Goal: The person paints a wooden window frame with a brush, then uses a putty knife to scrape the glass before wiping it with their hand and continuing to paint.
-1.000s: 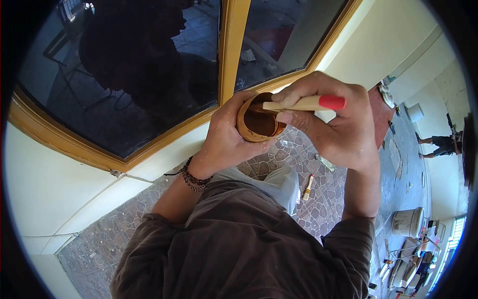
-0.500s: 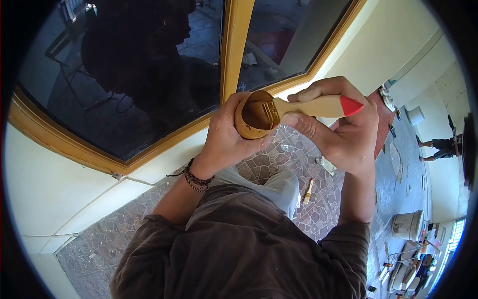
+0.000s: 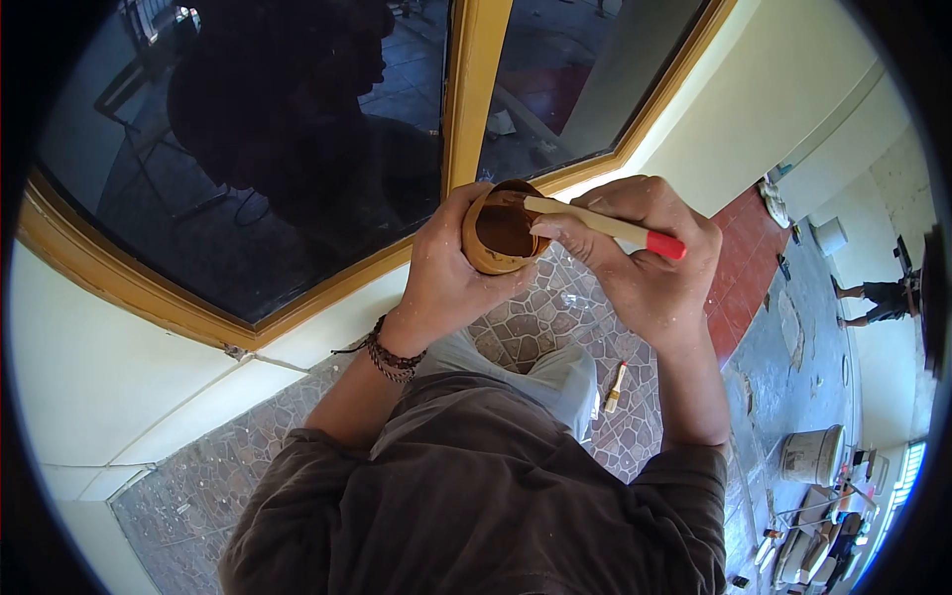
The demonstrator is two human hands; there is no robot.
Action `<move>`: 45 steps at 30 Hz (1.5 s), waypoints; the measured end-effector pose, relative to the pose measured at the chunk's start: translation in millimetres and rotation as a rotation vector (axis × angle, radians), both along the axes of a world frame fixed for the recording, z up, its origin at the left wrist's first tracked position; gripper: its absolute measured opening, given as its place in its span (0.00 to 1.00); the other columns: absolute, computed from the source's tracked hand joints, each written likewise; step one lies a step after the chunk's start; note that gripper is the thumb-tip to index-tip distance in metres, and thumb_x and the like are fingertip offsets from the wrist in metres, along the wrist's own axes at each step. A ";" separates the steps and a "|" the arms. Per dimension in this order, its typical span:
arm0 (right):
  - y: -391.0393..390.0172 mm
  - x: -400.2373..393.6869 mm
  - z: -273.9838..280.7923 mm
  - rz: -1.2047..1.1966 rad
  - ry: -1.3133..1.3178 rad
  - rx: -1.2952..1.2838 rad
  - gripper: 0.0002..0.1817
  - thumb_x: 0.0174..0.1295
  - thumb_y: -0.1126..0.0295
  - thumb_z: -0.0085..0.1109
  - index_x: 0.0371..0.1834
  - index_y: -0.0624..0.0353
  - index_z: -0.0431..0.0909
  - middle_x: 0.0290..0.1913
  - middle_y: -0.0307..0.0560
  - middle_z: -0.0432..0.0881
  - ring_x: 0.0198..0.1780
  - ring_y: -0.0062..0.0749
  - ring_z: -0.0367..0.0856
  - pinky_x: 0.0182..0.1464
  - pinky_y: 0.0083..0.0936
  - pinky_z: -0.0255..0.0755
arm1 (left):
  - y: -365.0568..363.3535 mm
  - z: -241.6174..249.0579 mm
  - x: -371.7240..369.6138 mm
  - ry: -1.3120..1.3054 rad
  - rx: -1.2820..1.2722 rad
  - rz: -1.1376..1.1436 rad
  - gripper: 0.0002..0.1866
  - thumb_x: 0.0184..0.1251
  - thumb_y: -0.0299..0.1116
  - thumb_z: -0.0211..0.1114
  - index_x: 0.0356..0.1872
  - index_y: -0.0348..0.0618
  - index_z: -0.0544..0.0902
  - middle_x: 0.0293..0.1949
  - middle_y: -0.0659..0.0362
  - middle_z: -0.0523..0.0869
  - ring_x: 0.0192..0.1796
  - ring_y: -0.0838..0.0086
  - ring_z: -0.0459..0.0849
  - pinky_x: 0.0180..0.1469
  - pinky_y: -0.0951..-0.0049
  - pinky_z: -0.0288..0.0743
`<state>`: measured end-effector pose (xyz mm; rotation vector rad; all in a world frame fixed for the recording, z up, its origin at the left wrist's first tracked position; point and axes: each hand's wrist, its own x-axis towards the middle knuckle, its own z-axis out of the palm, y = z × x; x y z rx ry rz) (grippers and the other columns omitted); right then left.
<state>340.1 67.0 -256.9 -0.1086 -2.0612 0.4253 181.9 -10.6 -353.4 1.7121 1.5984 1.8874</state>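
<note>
My left hand (image 3: pixel 448 263) is wrapped round a small paint cup (image 3: pixel 501 260), its outside smeared ochre and brown paint inside. Between the thumb and fingers of my right hand (image 3: pixel 650 258) is a paintbrush (image 3: pixel 605 226) with a pale wooden handle and a red tip. The brush is turned edge-on over the cup's right rim, and its bristles are hidden in the cup. Just beyond my hands stands the ochre window frame (image 3: pixel 474 109) with dark glass (image 3: pixel 297 198).
A second paintbrush (image 3: pixel 616 388) lies on the stone-patterned floor (image 3: pixel 635 426). To the right are a large bucket (image 3: pixel 811 454), a smaller white bucket (image 3: pixel 829 235) and a pile of tools and boards (image 3: pixel 823 535). Another person (image 3: pixel 883 297) is at the far right.
My right hand has moved left and a little down, turning the brush from flat to edge-on and lowering it into the cup. My left hand has barely moved.
</note>
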 end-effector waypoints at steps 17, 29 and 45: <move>-1.5 14.8 4.4 0.093 -0.178 -0.410 0.13 0.51 0.83 0.74 0.35 0.63 0.78 0.38 0.43 0.85 0.41 0.25 0.85 0.46 0.22 0.78 | -6.4 -12.7 -1.2 -0.076 -0.082 -0.074 0.37 0.44 0.29 0.82 0.58 0.38 0.74 0.49 0.57 0.84 0.52 0.74 0.83 0.56 0.71 0.76; 1.9 20.1 6.7 0.097 -0.258 -0.062 0.15 0.44 0.91 0.68 0.34 0.62 0.81 0.37 0.49 0.86 0.40 0.35 0.88 0.42 0.25 0.80 | -3.4 -10.5 -0.2 -0.041 -0.078 -0.096 0.36 0.43 0.30 0.83 0.56 0.38 0.74 0.48 0.57 0.84 0.51 0.74 0.83 0.56 0.71 0.76; 65.7 -16.8 38.9 0.550 0.639 -1.103 0.09 0.67 0.77 0.58 0.49 0.62 0.74 0.47 0.58 0.83 0.50 0.44 0.86 0.57 0.36 0.83 | 7.9 6.0 -41.4 -0.194 -0.051 -0.206 0.38 0.45 0.30 0.84 0.59 0.38 0.74 0.52 0.59 0.83 0.56 0.76 0.80 0.62 0.72 0.72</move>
